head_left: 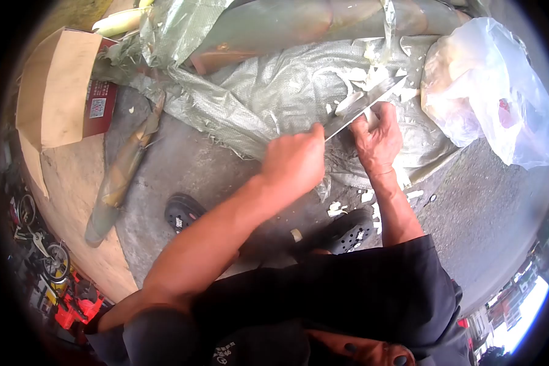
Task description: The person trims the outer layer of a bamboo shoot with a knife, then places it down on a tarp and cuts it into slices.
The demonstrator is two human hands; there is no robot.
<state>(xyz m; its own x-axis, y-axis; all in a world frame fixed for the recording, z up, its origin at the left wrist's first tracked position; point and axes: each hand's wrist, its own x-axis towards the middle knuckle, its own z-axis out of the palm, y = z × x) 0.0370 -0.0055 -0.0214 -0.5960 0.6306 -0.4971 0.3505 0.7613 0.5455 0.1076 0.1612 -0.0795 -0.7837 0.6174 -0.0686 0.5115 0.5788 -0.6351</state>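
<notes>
My left hand (294, 157) is closed round the handle of a knife (372, 102), whose long blade slants up to the right. Close beside the blade, my right hand (379, 139) is closed, thumb and fingers pinching a pale piece of bamboo shoot (373, 118). The blade and my fingers partly hide that piece. White shavings (357, 74) lie around the knife tip on a crumpled woven sack (256, 91). A big unpeeled bamboo shoot (287, 27) lies across the sack beyond my hands.
At the left, another bamboo shoot (117, 177) rests across flattened cardboard, near an open cardboard box (61, 91). A clear plastic bag (488, 85) with pale contents sits at the right. My black clogs (183, 210) stand on concrete among scraps (335, 209). A bicycle (56, 261) is at far left.
</notes>
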